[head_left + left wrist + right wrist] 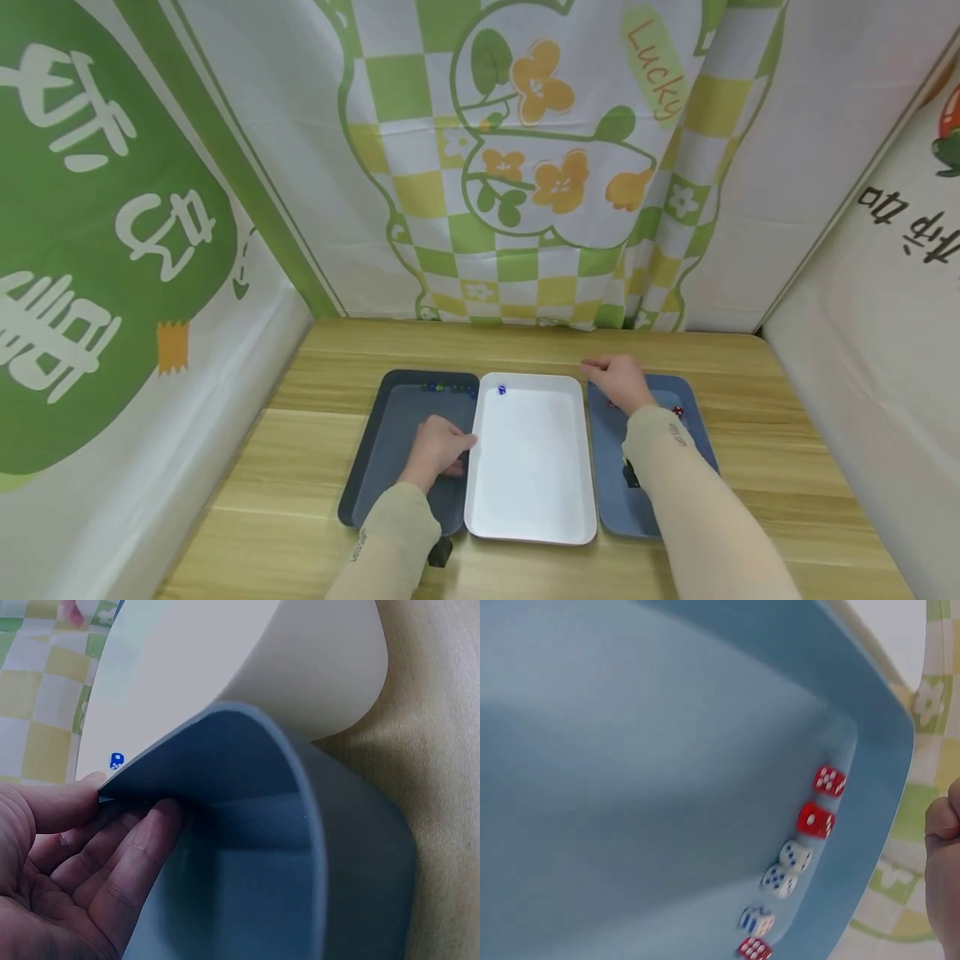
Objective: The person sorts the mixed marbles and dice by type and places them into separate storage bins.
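Observation:
My left hand (pixel 438 450) pinches the side wall of the dark grey tray (pixel 259 742), thumb outside and fingers inside. That wall stands right against the white tray (pixel 531 475). A blue-and-white die (pixel 116 760) lies near the far left corner of the white tray. My right hand (pixel 621 382) hovers at the far left corner of the blue tray (pixel 630 750), fingers bent and pointing left. Whether its fingertips hold anything I cannot tell. Along the blue tray's far wall lie red dice (pixel 815 820) and white dice with blue dots (pixel 780 880).
Several small glass marbles (pixel 438 387) line the far end of the grey tray. The three trays stand side by side on a wood-grain table (pixel 300 467). A checkered cloth (pixel 525 275) hangs behind the table, with printed cloth walls on both sides.

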Demonstrator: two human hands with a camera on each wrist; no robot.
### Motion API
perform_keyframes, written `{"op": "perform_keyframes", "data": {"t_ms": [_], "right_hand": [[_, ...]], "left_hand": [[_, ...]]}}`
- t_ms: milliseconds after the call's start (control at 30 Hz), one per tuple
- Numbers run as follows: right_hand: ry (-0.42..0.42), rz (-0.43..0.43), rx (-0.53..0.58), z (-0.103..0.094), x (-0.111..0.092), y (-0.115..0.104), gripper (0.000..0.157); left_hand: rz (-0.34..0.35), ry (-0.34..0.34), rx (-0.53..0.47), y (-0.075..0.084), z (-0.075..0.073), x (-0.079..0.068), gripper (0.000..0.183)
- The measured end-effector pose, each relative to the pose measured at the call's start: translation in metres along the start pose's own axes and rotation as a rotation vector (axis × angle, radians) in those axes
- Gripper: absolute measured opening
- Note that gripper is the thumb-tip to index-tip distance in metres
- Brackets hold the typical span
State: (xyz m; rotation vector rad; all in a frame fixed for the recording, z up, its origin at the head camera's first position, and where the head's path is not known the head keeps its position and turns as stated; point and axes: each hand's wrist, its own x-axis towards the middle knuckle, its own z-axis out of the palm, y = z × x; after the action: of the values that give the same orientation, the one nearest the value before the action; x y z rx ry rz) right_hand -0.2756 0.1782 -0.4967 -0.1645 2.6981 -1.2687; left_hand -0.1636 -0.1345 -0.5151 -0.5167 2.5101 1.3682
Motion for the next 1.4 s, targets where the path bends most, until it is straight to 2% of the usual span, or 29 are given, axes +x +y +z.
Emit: {"op": "perform_keyframes", "data": {"t_ms": [167,300,600,733,900,1067,1233,1400], "right_hand": [[-0.038,-0.026,0.011,0.012,0.003,-0.012,0.04],[-0.073,-0.011,0.047,0.02,0.005,-0.02,0.042],[-0.104,-0.02,0.05,0.034,0.008,-0.036,0.045],[-0.117,0.007,0.054,0.044,0.012,-0.041,0.046],[-0.144,0.062,0.062,0.059,0.016,-0.044,0.047],[-0.145,0.08,0.073,0.071,0.016,-0.042,0.046],[-0.144,0.074,0.051,0.081,0.014,-0.043,0.043],[-0.133,0.022,0.003,0.093,0.014,-0.044,0.04]], "left_hand": [[0.007,-0.002,-0.008,-0.001,0.0,0.002,0.022],[0.008,-0.004,-0.01,-0.002,0.001,0.003,0.023],[0.006,-0.007,-0.023,-0.002,0.0,0.005,0.024],[0.004,-0.01,-0.023,-0.003,0.0,0.005,0.024],[-0.006,-0.013,-0.024,-0.002,0.0,0.004,0.023],[-0.007,-0.012,-0.016,-0.002,0.0,0.002,0.022],[-0.006,-0.011,-0.008,-0.002,-0.001,0.001,0.021],[-0.011,-0.012,-0.023,-0.003,-0.001,0.001,0.022]]}}
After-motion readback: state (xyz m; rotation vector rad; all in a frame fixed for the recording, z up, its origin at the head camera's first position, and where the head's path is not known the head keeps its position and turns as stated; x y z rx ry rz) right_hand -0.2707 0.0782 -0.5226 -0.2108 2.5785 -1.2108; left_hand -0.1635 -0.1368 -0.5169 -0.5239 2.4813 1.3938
